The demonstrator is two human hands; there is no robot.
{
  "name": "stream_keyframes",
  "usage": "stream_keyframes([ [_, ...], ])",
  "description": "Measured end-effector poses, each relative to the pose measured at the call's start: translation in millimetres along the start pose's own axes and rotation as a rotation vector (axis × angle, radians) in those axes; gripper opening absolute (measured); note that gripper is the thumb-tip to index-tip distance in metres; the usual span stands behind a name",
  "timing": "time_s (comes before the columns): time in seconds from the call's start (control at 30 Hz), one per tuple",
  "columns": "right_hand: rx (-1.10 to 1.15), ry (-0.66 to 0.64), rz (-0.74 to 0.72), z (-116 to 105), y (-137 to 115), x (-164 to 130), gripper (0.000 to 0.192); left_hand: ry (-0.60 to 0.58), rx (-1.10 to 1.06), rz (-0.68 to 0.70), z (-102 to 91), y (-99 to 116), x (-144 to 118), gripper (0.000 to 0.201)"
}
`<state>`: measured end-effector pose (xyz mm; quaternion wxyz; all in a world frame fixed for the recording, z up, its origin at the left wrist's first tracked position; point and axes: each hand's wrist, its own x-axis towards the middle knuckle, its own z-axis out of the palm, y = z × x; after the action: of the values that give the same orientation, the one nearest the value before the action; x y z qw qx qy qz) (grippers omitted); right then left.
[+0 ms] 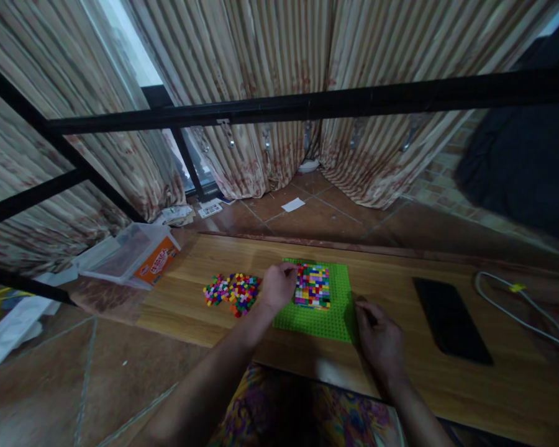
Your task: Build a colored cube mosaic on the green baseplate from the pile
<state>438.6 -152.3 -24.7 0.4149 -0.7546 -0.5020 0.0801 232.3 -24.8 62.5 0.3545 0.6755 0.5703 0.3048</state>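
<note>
1. Pretty sure this is somebody's home, a living room or bedroom corner.
2. Long striped curtains (270, 81) hang down to a terracotta tile floor (317, 214).
3. A low wooden board (447, 385) sits right on the floor.
4. There's a plastic storage box (130, 253), a phone (451, 320) and a white cable (517, 310) lying around.

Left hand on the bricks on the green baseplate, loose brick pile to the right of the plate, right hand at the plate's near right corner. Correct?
Not quite. The head view shows the loose brick pile to the left of the green baseplate, not the right. The rest holds: the left hand is on the bricks built on the plate, and the right hand is at its near right corner.
</note>
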Motion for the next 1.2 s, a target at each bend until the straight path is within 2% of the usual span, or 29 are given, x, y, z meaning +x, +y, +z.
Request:
stream_keyframes([
  [0.23,0.012,-0.019,-0.014,-2,-4,-1,0.04,-0.006,0.024,-0.01,0.9,7,1,0.022],
  [0.67,0.032,-0.02,-0.011,-3,-7,0,0.039,-0.005,-0.187,-0.128,12.8,-25,11,0.018],
  [0.93,0.057,-0.023,0.005,-3,-7,0,0.04,-0.027,-0.185,-0.182,12.5,-22,16,0.01],
  [1.07,0.042,-0.022,-0.004,-4,-8,0,0.039,0.026,-0.153,-0.165,12.0,-19,15,0.005],
  [1.2,0.034,-0.018,-0.012,-3,-7,0,0.039,0.075,-0.2,-0.174,19.0,-24,16,0.013],
])
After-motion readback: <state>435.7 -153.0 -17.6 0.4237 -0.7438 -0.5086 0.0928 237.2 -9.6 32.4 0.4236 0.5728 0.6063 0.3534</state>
